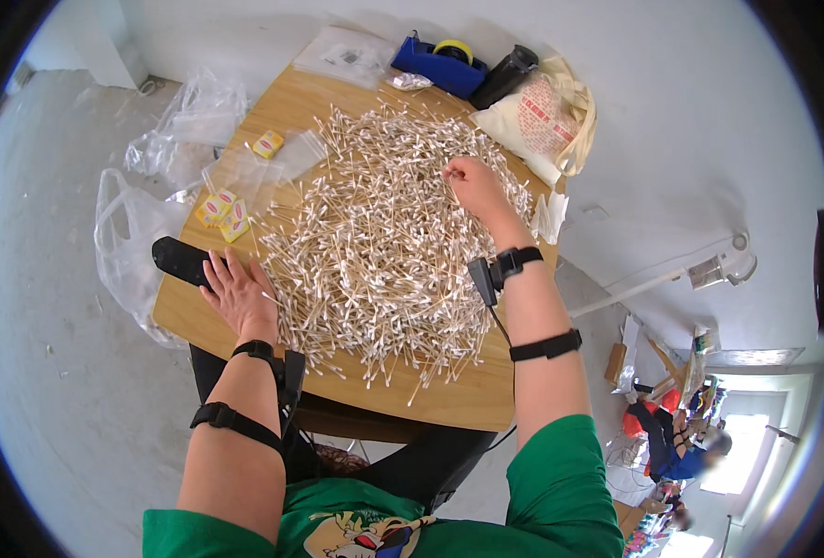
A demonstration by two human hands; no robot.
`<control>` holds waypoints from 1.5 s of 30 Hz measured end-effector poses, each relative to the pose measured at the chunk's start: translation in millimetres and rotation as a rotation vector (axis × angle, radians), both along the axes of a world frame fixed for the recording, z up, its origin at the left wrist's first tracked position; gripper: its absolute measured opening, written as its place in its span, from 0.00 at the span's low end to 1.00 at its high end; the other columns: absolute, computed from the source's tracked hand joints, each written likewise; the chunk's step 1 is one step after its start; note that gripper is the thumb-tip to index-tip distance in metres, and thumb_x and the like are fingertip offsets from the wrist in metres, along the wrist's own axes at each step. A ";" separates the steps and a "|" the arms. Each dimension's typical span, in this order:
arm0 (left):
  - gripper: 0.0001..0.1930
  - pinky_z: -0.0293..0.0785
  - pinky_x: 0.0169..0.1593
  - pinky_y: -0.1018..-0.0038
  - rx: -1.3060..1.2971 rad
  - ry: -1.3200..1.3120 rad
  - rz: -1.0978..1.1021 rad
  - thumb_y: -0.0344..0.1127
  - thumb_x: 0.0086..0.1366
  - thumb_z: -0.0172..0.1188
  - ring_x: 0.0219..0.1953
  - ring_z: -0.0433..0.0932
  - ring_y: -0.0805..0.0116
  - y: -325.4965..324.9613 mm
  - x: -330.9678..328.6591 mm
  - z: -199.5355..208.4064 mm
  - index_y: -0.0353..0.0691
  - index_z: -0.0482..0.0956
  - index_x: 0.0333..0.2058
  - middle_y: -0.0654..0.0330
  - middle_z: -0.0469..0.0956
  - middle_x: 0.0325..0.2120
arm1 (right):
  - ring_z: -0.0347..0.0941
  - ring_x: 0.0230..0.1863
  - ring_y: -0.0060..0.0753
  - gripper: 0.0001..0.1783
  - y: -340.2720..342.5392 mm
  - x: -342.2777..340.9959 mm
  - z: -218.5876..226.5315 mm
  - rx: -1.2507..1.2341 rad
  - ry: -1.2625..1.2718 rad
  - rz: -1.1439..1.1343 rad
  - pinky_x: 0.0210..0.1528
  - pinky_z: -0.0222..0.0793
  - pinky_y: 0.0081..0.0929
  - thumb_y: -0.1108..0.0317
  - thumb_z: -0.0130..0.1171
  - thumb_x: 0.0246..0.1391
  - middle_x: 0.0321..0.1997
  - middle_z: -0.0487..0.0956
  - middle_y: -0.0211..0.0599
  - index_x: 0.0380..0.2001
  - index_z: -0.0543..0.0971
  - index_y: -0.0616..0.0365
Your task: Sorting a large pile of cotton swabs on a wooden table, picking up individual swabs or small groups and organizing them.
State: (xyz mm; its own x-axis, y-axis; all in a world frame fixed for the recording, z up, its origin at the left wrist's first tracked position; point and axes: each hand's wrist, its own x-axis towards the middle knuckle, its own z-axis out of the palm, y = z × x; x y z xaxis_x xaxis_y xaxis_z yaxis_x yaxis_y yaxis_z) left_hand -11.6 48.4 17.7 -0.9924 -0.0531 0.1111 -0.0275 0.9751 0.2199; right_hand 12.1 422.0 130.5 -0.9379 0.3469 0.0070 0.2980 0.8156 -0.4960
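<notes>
A wide, loose heap of cotton swabs (pixel 375 251) with white tips covers most of the wooden table (pixel 431 402). My left hand (pixel 242 296) lies flat with fingers spread at the heap's left edge. Its fingertips touch a long black object (pixel 179 261) with rounded ends, whose kind I cannot tell. Over the heap's far right part, my right hand (pixel 475 189) is closed, its fingers pinched together. Whatever may be between those fingertips is too small to make out.
Small yellow boxes (pixel 224 214) and clear zip bags (pixel 291 156) lie left of the heap. At the back stand a blue tape dispenser (pixel 438 65), a black bottle (pixel 505 76) and a cloth bag (pixel 533 116). Plastic bags (pixel 133 242) hang beside the left edge. Another person (pixel 677 446) is far right.
</notes>
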 end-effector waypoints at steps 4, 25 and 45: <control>0.26 0.38 0.67 0.52 0.005 -0.026 0.020 0.49 0.68 0.43 0.68 0.48 0.56 -0.3 -0.2 3.7 0.43 0.63 0.60 0.53 0.55 0.65 | 0.75 0.42 0.44 0.11 -2.5 -23.4 -14.0 0.334 -0.142 0.172 0.42 0.71 0.39 0.71 0.52 0.50 0.39 0.76 0.40 0.33 0.82 0.44; 0.26 0.38 0.68 0.53 0.012 -0.011 0.009 0.47 0.67 0.45 0.69 0.48 0.56 -0.7 0.1 3.3 0.43 0.63 0.60 0.54 0.55 0.65 | 0.75 0.24 0.24 0.16 10.2 21.5 -11.0 -0.395 0.139 -0.361 0.31 0.69 0.20 0.59 0.55 0.59 0.21 0.78 0.31 0.32 0.81 0.62; 0.26 0.37 0.68 0.54 -0.002 -0.048 0.020 0.46 0.67 0.45 0.69 0.48 0.57 1.3 0.8 6.1 0.42 0.63 0.60 0.54 0.55 0.65 | 0.76 0.39 0.41 0.07 6.6 -26.3 -25.2 0.528 -0.248 0.295 0.39 0.72 0.39 0.71 0.55 0.48 0.35 0.76 0.36 0.29 0.81 0.47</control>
